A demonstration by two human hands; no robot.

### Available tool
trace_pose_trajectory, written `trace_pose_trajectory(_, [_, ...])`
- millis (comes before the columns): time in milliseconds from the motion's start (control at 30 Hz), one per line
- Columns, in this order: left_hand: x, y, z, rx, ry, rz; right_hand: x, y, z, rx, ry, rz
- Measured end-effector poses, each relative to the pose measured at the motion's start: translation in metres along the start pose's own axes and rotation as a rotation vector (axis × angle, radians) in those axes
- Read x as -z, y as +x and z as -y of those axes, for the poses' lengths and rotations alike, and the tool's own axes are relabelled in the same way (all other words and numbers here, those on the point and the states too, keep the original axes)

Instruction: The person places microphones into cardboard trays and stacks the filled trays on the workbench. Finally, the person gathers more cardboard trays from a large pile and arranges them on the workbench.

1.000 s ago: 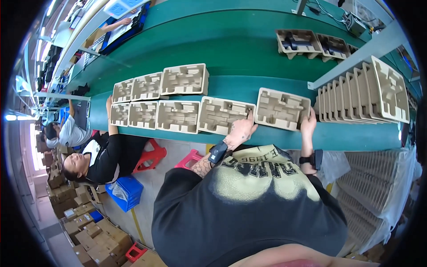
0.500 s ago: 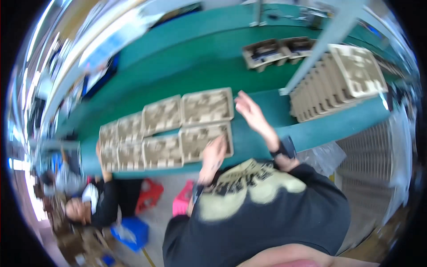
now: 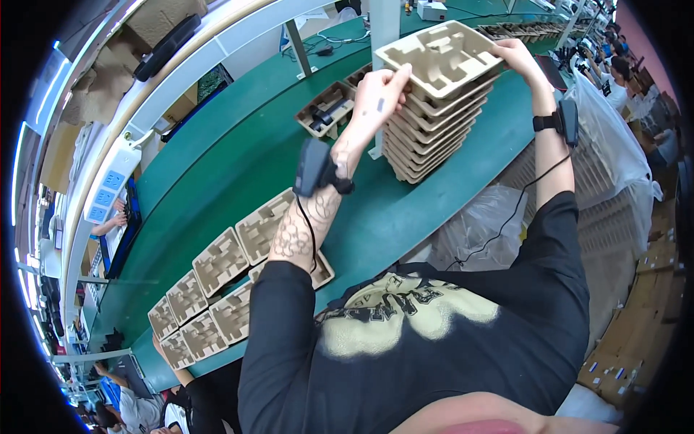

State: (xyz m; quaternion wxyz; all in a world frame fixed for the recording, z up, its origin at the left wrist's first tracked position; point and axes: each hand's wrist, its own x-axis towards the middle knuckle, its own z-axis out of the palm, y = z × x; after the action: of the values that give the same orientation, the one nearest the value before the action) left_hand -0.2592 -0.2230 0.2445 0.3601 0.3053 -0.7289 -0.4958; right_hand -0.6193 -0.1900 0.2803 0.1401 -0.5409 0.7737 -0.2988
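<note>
Both my hands grip the top moulded pulp tray (image 3: 442, 58) of a tall stack of pulp trays (image 3: 434, 137) standing on the green workbench (image 3: 238, 152). My left hand (image 3: 379, 90) holds the tray's left edge and my right hand (image 3: 515, 54) holds its right edge. The tray sits tilted just above the stack. A black device (image 3: 312, 168) is strapped to my left wrist and another black device (image 3: 562, 119) to my right wrist, with a cable running from it.
Two rows of pulp trays (image 3: 217, 286) lie flat on the bench at lower left. A tray holding dark parts (image 3: 329, 112) sits behind my left arm. A white post (image 3: 383, 29) rises behind the stack. Other people (image 3: 137, 409) work at lower left, and cardboard boxes (image 3: 636, 340) stand at right.
My view has swung right from the laid-out trays to the stack. Both hands have risen from the bench and taken hold of the top tray.
</note>
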Motion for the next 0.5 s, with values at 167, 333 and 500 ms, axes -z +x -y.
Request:
trace_pose_trajectory(167, [-0.004, 0.035, -0.037, -0.151, -0.012, -0.066, 0.033, -0.053, 0.033, 0.212, 0.449, -0.574])
trace_pose_trajectory(333, [0.019, -0.048, -0.071, -0.335, -0.313, -0.235, 0.01, -0.138, 0.092, 0.261, 0.945, -0.523])
trace_pose_trajectory(500, [0.068, -0.2, -0.003, -0.183, -0.081, -0.423, -0.089, -0.27, 0.086, 0.311, 0.995, -0.038])
